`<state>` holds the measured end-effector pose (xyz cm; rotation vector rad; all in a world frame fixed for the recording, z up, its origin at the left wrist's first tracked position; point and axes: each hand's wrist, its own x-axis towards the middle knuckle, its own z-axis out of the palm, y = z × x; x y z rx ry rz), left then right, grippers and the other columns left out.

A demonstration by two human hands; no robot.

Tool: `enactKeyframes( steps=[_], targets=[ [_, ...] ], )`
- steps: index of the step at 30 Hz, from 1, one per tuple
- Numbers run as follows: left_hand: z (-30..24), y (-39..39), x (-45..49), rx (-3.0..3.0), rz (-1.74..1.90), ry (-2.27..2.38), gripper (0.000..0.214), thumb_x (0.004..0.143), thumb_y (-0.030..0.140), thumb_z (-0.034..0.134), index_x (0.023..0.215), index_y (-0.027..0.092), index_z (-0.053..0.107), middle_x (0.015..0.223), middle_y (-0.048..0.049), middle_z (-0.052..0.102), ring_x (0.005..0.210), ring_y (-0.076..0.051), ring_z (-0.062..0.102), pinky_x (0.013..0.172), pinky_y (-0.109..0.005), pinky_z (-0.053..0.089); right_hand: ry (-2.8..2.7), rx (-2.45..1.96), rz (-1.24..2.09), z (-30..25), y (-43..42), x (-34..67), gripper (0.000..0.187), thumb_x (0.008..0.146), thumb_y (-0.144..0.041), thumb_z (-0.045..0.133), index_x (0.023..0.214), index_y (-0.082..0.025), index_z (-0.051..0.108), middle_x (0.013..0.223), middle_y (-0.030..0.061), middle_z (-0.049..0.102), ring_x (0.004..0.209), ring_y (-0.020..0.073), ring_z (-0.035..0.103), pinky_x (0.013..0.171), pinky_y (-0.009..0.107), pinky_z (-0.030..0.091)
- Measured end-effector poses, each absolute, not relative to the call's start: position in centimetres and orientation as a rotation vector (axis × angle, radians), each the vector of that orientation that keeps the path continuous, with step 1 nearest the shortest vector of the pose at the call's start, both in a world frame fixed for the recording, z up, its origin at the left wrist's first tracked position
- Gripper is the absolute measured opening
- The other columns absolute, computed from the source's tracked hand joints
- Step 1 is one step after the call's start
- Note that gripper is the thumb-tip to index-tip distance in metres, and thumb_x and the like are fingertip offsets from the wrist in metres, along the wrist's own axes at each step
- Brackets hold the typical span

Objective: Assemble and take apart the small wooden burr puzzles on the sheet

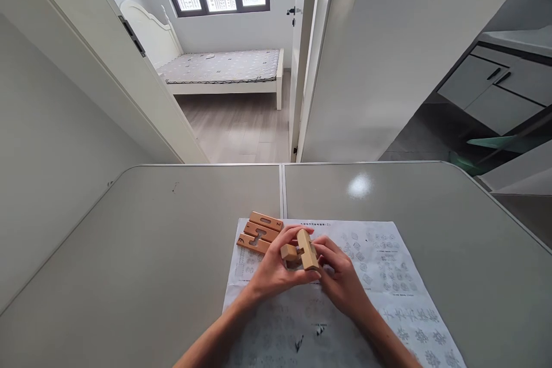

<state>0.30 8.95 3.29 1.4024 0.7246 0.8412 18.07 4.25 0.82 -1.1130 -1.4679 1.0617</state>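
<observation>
Interlocking wooden puzzle pieces are held up over the paper sheet, a long light block standing across a shorter one. My left hand grips the long block between thumb and fingers at its two ends. From the right side, my right hand closes its fingers on the same pieces; its fingertips are partly hidden behind the wood. Just beyond my left hand lie three flat wooden pieces with cut-out slots and dark numbers, side by side on the sheet's upper left corner.
A large printed sheet with puzzle diagrams lies on the grey table. A seam strip runs across the tabletop. Past the table's far edge are a doorway, an open door and a bed. Cabinets stand at the right.
</observation>
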Motion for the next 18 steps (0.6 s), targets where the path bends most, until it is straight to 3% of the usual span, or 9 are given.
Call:
enactKeyframes(
  steps=[6, 14, 18],
  targets=[
    [3.38, 9.08, 0.04, 1.445, 0.915, 0.703, 0.067, 0.074, 0.049, 0.089, 0.131, 0.023, 0.067, 0.133, -0.0115, 0.059, 0.118, -0.031, 0.059, 0.098, -0.037, 0.051, -1.525, -1.113, 1.058, 0.77, 4.02, 17.76, 0.019, 0.103, -0.038, 0.062, 0.109, -0.025, 0.075, 0.103, 0.0087, 0.063, 0.073, 0.0198, 0.057, 0.057, 0.031, 0.047],
    [3.01, 9.09, -0.14, 1.233, 1.157, 0.748, 0.067, 0.077, 0.056, 0.085, 0.133, 0.026, 0.063, 0.122, -0.0098, 0.064, 0.091, -0.020, 0.063, 0.077, -0.030, 0.055, -1.527, -1.109, 1.097, 1.07, 4.13, 17.69, 0.019, 0.104, -0.037, 0.060, 0.102, -0.022, 0.071, 0.097, 0.0061, 0.059, 0.069, 0.0164, 0.054, 0.058, 0.028, 0.046],
    [2.84, 9.01, 0.00, 1.234, 1.308, 1.018, 0.062, 0.083, 0.042, 0.084, 0.137, 0.027, 0.057, 0.111, -0.0058, 0.064, 0.096, -0.020, 0.066, 0.090, -0.034, 0.055, -1.401, -1.151, 1.138, 1.01, 4.37, 17.93, 0.026, 0.105, -0.042, 0.059, 0.092, -0.022, 0.069, 0.091, 0.0033, 0.053, 0.066, 0.0149, 0.048, 0.056, 0.027, 0.042]
  ],
)
